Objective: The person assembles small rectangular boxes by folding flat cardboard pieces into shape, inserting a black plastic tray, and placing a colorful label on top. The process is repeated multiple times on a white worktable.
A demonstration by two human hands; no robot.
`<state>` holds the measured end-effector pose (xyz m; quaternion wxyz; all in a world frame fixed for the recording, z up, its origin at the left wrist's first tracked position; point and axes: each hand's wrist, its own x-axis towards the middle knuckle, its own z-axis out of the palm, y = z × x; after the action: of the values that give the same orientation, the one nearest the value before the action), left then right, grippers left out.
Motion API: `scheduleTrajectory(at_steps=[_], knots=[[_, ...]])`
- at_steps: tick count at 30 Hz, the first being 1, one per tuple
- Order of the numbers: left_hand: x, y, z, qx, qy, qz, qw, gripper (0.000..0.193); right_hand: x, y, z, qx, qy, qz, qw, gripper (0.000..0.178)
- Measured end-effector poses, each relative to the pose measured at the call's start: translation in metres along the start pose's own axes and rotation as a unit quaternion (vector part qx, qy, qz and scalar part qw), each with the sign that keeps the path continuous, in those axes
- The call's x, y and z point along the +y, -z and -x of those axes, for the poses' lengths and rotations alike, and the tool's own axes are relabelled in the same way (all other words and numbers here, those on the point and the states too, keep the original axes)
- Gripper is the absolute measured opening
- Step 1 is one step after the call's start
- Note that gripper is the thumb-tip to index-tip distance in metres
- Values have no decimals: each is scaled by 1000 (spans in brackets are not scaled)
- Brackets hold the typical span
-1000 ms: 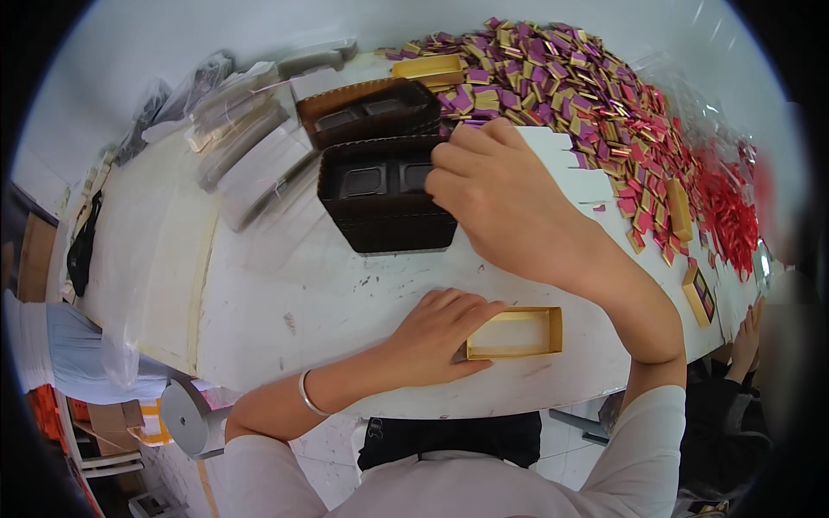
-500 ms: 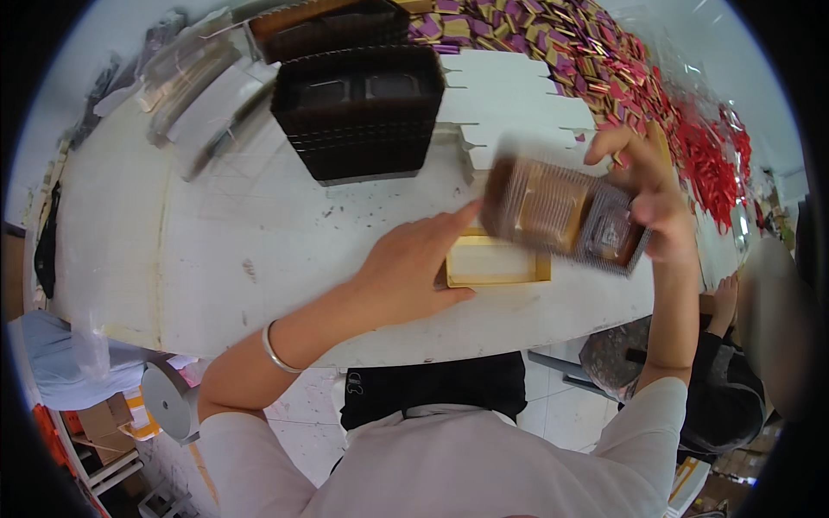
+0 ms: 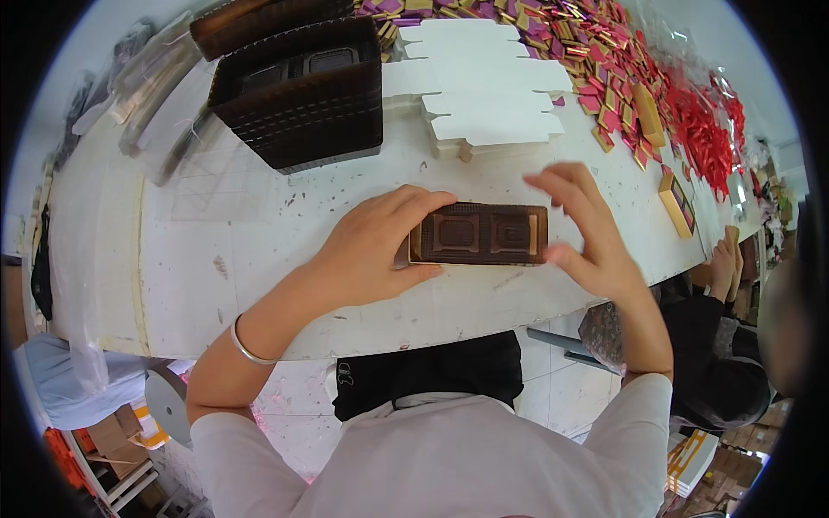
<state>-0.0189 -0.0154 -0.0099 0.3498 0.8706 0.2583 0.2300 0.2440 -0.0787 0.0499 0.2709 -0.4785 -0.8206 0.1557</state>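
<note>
The brown plastic tray lies flat on the white table, close to the near edge and straight in front of me; it is a long, thin, glossy insert with two square pockets pressed into it and a ribbed rim all around. It seems to sit in a shallow gold box, but only a thin gold edge shows at its left end, so I cannot be sure. My left hand holds the left end of the tray, the fingers curved over the far side and the thumb pressing on the near side. My right hand is at the right end with its fingers spread open; the thumb touches the tray's right end and the other fingers stand above it, not closed on anything. The table surface is rough, scratched and spotted with dark marks. Further away stands a stack of the same brown trays, dark and ribbed at the sides. Beside it lie flat white cardboard blanks with notched edges. Behind them spread many small foil-wrapped pieces, purple and gold, and at the far right red ones.
</note>
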Motion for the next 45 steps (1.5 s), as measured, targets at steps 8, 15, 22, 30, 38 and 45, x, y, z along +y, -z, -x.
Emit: scheduleTrajectory(at_steps=[8,15,22,30,38,45], knots=[[-6,8,-6,-78,24,61,995,80,17,-9,20,-59,191,94,975,44],[-3,12,-5,-77,55,107,990,81,0,-16,28,-76,131,68,986,47],[-4,11,-6,-77,6,56,995,73,-12,-10,19,-120,118,94,981,45],[-10,13,-4,-106,-1,53,993,75,-3,2,15,-172,239,168,941,38],[-7,14,-4,-112,14,37,993,82,-12,-6,6,-232,269,293,888,40],[3,8,2,-86,-14,-100,991,86,-13,-40,42,-188,173,286,923,81]])
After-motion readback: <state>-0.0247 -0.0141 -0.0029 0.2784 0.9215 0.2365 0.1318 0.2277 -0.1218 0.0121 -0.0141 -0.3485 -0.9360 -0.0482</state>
